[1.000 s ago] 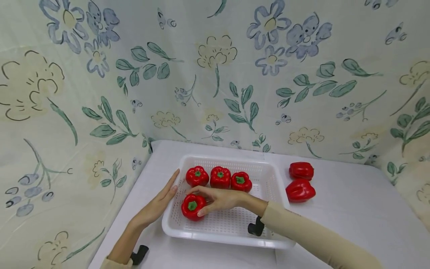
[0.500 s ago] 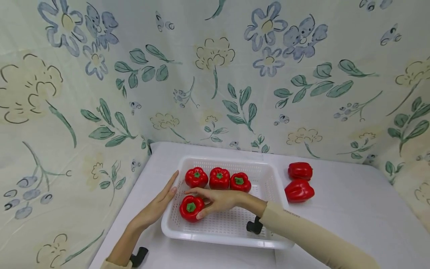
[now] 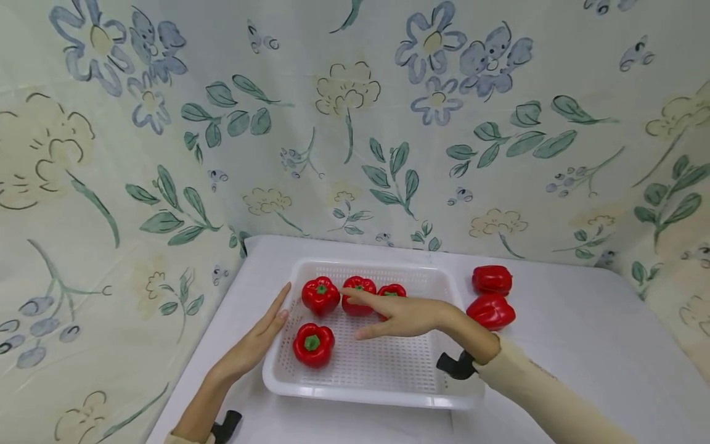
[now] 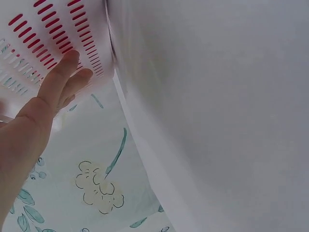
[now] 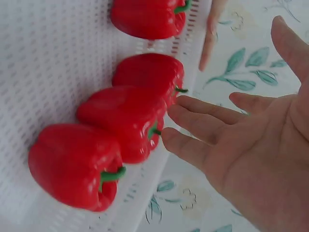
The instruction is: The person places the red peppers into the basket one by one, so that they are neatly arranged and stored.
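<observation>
I see the left hand point(image 3: 254, 343) resting straight-fingered against the outer side of the basket point(image 3: 349, 391); inside, right of that hand, sit a near pepper point(image 3: 314, 354) and a row of three peppers point(image 3: 320, 297), partly covered by the right hand point(image 3: 407, 314), released, fingers spread; past its wrist, two peppers point(image 3: 492, 280) lie on the counter point(image 3: 566, 345).

Floral fabric hangings point(image 3: 302, 55) enclose your white table point(image 3: 582, 351) on three sides. You're probably in a curtained-off booth.

Nothing legible — marking point(image 3: 542, 369) on right sleeve point(image 3: 546, 394) too tiny.
</observation>
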Demonstrator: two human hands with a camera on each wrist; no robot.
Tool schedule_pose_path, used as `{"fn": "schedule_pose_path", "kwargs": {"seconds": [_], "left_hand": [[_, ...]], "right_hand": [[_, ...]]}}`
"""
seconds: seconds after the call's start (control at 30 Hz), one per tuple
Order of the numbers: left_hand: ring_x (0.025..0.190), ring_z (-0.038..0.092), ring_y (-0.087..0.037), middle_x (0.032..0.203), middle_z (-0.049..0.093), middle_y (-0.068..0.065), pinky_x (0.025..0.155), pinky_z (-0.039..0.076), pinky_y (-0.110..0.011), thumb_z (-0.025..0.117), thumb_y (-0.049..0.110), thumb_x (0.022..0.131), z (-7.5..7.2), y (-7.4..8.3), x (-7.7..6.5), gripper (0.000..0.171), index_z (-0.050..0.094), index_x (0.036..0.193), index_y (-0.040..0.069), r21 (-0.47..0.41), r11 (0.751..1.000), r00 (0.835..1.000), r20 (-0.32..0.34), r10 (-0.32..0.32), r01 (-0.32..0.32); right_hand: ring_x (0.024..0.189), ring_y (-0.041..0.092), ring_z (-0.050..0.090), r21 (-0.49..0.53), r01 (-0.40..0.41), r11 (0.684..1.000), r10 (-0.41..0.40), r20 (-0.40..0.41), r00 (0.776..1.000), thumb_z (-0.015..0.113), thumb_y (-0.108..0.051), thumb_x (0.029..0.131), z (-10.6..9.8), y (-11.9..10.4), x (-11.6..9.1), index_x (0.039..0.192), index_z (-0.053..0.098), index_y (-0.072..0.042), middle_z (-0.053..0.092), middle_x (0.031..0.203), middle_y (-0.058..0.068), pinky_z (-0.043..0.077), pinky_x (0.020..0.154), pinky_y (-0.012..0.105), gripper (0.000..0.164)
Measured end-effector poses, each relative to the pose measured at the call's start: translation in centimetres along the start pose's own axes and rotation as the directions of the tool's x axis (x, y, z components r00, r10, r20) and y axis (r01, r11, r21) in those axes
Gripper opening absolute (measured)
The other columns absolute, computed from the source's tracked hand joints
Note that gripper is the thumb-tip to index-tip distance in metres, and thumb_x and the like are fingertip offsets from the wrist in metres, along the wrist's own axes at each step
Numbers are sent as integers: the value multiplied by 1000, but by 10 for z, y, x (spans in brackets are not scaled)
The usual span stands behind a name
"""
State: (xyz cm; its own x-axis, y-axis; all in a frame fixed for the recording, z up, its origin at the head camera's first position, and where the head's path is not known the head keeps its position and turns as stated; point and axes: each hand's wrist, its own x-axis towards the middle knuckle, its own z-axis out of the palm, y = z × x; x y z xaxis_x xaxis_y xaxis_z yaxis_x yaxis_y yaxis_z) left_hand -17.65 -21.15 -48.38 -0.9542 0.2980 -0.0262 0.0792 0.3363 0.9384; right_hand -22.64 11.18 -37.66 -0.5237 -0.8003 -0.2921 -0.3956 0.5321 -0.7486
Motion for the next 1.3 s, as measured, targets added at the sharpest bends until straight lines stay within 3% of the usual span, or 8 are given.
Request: {"fn": "schedule_pose_path", "kwargs": {"seconds": [0.17,0.3,0.47,0.57,0.7,0.9,1.07,1.3], "left_hand": [[159,18,-47,176,8,-2,102,55,-56,35,42,112,-1,1,-1,60,6,165,46,-1,1000,1000,1,-2,2],[158,18,-48,176,9,-4,102,55,-57,36,41,112,0,2,-1,60,7,165,45,-5,1000,1000,7,0,0],[158,19,-49,176,9,-4,101,56,-56,36,39,112,1,2,-2,60,7,165,45,-8,1000,1000,6,-7,7],[158,19,-48,176,9,-3,101,56,-56,35,40,112,2,2,-1,60,7,165,46,-10,1000,1000,9,-10,10],[158,19,-48,176,9,-4,103,53,-59,34,41,112,2,2,-1,59,6,164,46,1,1000,1000,9,-4,4],[159,15,-48,176,8,-5,109,46,-66,33,40,113,2,2,-1,59,6,165,45,17,1000,1000,3,-11,11],[159,10,-48,177,5,-7,114,37,-71,31,40,113,0,2,-1,58,5,165,44,9,1000,1000,14,-9,9],[159,13,-48,176,7,-6,112,41,-68,31,41,113,1,1,0,57,6,165,44,11,1000,1000,12,2,-2]], "right_hand": [[157,36,30,45,0,999,7,-144,990,68,-42,97,-19,12,-44,165,21,-37,32,170,5,38,116,71,83],[153,42,37,26,55,998,-43,-331,943,67,-33,99,-29,37,-85,163,28,-33,41,166,7,40,110,76,75],[147,43,44,-20,58,998,-59,-559,827,61,-22,103,-37,80,-133,162,33,-28,46,162,9,47,105,71,66],[146,42,43,-25,7,1000,-21,-661,751,60,-20,104,-40,105,-157,163,29,-28,44,162,11,45,105,73,67],[146,53,35,-5,-107,994,67,-749,659,61,-24,104,-45,137,-181,166,23,-31,36,164,21,36,101,84,73],[148,61,22,114,-180,977,197,-805,559,57,-31,107,-57,192,-193,168,12,-32,22,167,33,26,109,83,76],[149,63,20,239,-181,954,299,-792,532,52,-40,108,-64,236,-177,168,5,-27,17,167,36,27,110,82,78],[154,60,11,364,-187,913,404,-729,553,47,-51,107,-67,271,-158,168,-3,-28,9,169,34,19,115,82,82]]}}
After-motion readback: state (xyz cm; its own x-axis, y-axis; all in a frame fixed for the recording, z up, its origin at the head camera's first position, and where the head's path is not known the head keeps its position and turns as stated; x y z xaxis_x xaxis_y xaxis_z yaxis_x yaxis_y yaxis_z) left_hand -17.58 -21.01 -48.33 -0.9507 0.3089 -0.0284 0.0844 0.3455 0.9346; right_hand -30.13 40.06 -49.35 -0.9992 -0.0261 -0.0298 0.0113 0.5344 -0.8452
